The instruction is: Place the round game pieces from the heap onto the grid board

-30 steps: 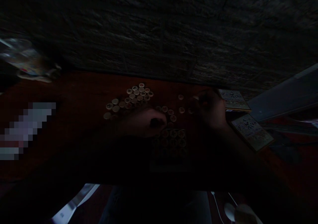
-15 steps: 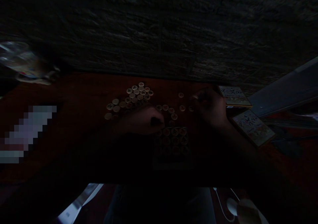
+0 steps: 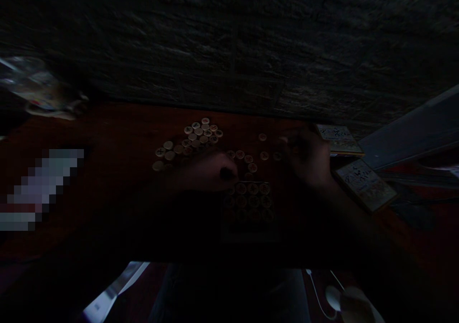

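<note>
Round Chinese chess pieces (image 3: 195,143) lie in a loose group on a dark reddish table (image 3: 118,132). A shallow box (image 3: 249,234) near the front edge holds several of them in rows. My left hand (image 3: 211,170) is curled closed at the box's far left corner; what its fingers hold, if anything, is hidden. My right hand (image 3: 308,153) hovers right of the box, fingers drawn together, with a pale blurred spot at the tips. Just left of it are single pieces (image 3: 264,156). A short curve of pieces (image 3: 248,159) lies behind the box.
Two flat printed boxes (image 3: 335,139) (image 3: 366,184) lie at the right. A clear plastic bag or container (image 3: 39,89) stands at the far left, beyond a pixelated patch. A stone-textured wall (image 3: 229,50) rises behind the table. Below right hangs a white cable (image 3: 317,296).
My right hand has shifted slightly to the right, its fingertips staying by the single pieces. My left hand stays almost in place. The whole view has moved a little.
</note>
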Available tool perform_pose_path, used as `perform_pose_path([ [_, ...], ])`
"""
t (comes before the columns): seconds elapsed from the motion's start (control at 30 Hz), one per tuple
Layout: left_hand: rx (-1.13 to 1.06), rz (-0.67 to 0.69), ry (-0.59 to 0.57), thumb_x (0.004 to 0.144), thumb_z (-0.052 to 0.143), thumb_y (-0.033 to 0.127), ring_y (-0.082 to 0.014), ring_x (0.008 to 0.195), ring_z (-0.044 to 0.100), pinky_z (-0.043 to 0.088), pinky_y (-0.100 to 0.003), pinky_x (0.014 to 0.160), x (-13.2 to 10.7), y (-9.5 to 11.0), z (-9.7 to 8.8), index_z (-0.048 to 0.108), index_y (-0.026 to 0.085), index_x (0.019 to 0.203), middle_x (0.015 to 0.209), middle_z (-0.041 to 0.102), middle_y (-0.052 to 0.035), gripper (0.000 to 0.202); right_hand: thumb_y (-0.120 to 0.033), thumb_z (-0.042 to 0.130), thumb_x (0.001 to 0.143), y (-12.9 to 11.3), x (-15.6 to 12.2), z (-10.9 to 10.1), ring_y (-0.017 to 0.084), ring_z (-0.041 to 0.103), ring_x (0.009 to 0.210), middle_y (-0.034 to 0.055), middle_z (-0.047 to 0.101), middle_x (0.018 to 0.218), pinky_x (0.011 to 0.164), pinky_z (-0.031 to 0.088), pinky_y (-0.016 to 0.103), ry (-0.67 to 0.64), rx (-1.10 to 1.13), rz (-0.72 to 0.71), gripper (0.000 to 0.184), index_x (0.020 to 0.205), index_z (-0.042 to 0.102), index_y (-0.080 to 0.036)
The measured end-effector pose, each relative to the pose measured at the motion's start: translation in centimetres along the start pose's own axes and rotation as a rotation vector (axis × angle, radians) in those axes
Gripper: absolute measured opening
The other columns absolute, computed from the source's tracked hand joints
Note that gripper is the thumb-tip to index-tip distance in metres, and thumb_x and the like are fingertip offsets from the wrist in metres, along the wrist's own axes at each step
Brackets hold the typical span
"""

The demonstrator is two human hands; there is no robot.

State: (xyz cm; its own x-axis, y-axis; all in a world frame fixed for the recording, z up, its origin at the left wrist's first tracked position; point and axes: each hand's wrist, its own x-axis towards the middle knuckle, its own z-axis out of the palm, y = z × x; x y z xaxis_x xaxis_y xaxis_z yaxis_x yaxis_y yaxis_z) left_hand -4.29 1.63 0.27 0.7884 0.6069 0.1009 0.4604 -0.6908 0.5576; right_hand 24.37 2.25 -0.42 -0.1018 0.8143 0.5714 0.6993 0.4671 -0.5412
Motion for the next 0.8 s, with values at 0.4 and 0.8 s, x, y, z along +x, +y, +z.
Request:
perform_pose_path([
  [0.4,-0.013,-0.011,0.089,0.086,0.065,0.015,-0.0151,0.068,0.069,0.045,-0.027,0.064,0.1,-0.8,-0.2,0.079,0.018,0.077,0.075,0.076,-0.0025,0.016,-0.034,0.077,0.092,-1.6,-0.4,-0.1,0.022,0.076,0.077,0.0084,0.081,0.096,0.068,0.059,0.035,0.009,0.119,0.076,0.018,0.103,0.079,-0.020],
  [0.8,-0.078,-0.095,0.250,0.095,0.059,0.026,-0.0157,0.068,0.069,0.047,-0.027,0.063,0.1,-0.7,-0.4,0.079,0.017,0.085,0.077,0.078,-0.0031,0.024,-0.037,0.093,0.075,-4.7,-1.6,1.3,0.018,0.076,0.084,0.0010,0.084,0.095,0.079,0.061,0.034,-0.228,0.748,0.522,0.028,0.101,0.086,-0.029],
])
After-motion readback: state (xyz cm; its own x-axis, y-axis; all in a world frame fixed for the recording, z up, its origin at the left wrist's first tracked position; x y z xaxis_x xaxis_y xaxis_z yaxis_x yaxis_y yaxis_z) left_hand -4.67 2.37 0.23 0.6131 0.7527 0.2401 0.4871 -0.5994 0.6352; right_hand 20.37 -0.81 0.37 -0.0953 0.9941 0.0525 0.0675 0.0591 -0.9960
